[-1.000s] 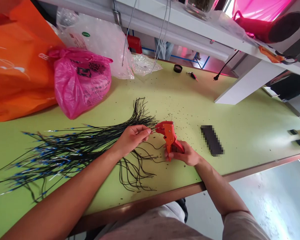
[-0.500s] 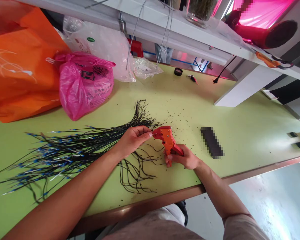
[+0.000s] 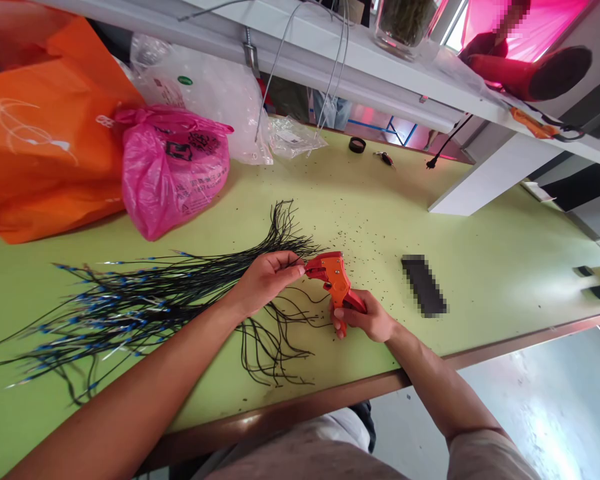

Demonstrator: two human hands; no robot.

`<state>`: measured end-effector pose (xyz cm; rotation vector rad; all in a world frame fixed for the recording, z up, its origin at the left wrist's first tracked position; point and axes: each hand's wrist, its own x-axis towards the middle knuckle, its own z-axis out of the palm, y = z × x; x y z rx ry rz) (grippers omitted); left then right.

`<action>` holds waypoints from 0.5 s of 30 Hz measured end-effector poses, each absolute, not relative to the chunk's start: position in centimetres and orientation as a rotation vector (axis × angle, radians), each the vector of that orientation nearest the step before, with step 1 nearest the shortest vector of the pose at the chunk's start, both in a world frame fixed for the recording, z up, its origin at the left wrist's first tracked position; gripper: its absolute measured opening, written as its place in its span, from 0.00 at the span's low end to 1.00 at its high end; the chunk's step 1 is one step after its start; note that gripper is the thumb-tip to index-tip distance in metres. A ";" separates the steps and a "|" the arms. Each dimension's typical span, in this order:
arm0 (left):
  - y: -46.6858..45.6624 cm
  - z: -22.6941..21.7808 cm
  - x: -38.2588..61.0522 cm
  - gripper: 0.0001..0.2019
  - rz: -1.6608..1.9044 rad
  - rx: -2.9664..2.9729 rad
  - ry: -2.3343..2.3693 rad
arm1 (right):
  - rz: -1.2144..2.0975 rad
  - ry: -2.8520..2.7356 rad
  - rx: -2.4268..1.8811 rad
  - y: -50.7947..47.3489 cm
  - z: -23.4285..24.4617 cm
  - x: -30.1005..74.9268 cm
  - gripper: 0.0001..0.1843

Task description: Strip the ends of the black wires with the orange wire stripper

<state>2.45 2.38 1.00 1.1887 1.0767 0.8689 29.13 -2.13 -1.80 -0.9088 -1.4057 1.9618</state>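
Observation:
My right hand [image 3: 363, 317] is wrapped round the handles of a red and orange wire stripper [image 3: 337, 273], its head pointing left. My left hand [image 3: 270, 280] pinches a thin black wire at the stripper's jaws; the wire's end is hidden between fingertips and tool. Beneath and behind that hand lies a long bundle of black wires [image 3: 200, 273], with blue sleeves and bare silvery tips at its left end. Several loose black wires [image 3: 260, 353] curve out over the table on the near side of my left hand.
On the green table [image 3: 500, 280] lie scattered dark scraps, a pixelated dark rectangle [image 3: 424, 285], a black ring [image 3: 357, 145] and a small key-like item [image 3: 386, 159]. Pink [image 3: 175, 180] and orange bags [image 3: 45, 133] stand at back left. A white shelf [image 3: 395, 73] crosses above, with a support panel [image 3: 473, 177].
The handles of the wire stripper sit slightly closer together in my right hand. My left hand stays at the jaws. The view has shifted very slightly.

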 end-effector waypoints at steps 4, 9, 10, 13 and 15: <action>2.3 1.4 2.5 0.17 0.862 1.191 1.086 | 1.952 -1.409 -0.904 -2.2 -1.8 29.0 0.23; 2.2 1.8 2.8 0.16 0.897 1.201 1.102 | 1.916 -1.421 -0.906 -2.2 -1.8 28.8 0.23; 2.1 1.7 2.9 0.15 0.911 1.204 1.108 | 1.909 -1.422 -0.907 -2.2 -1.8 28.8 0.23; 2.0 1.5 3.1 0.16 0.954 1.217 1.116 | 1.889 -1.420 -0.920 -2.3 -1.8 28.7 0.22; 1.9 1.3 3.2 0.16 0.973 1.216 1.114 | 1.872 -1.416 -0.954 -2.4 -1.9 28.6 0.23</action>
